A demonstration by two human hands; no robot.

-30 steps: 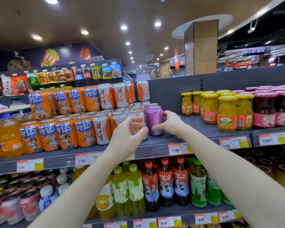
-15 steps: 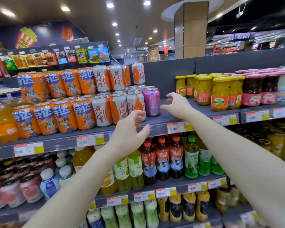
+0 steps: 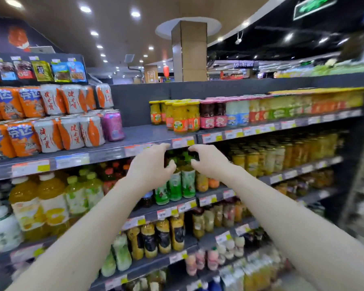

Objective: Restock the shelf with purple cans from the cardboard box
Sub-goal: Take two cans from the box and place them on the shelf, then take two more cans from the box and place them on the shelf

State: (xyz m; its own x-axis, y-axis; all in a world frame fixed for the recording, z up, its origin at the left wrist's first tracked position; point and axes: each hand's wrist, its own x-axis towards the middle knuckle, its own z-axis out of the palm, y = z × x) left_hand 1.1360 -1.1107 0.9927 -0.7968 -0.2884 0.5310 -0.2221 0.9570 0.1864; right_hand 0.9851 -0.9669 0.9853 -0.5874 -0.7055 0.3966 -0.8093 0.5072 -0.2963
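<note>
A purple can (image 3: 112,127) stands upright on the grey top shelf (image 3: 147,133), at the right end of a row of white-and-orange cans (image 3: 72,133). More purple cans seem to stand behind it. My left hand (image 3: 150,166) and my right hand (image 3: 210,161) hover empty in front of the shelf edge, below and right of the can, fingers loosely curled and facing each other. Neither touches anything. The cardboard box is out of view.
Orange cans (image 3: 13,139) fill the shelf's left part, and jars of yellow fruit (image 3: 183,117) stand to the right, with a bare gap between. Lower shelves hold green bottles (image 3: 177,185) and juice bottles (image 3: 40,202). The picture is blurred by motion.
My right hand let go of the purple can, and both hands drew back down and right from the shelf. The view swung right.
</note>
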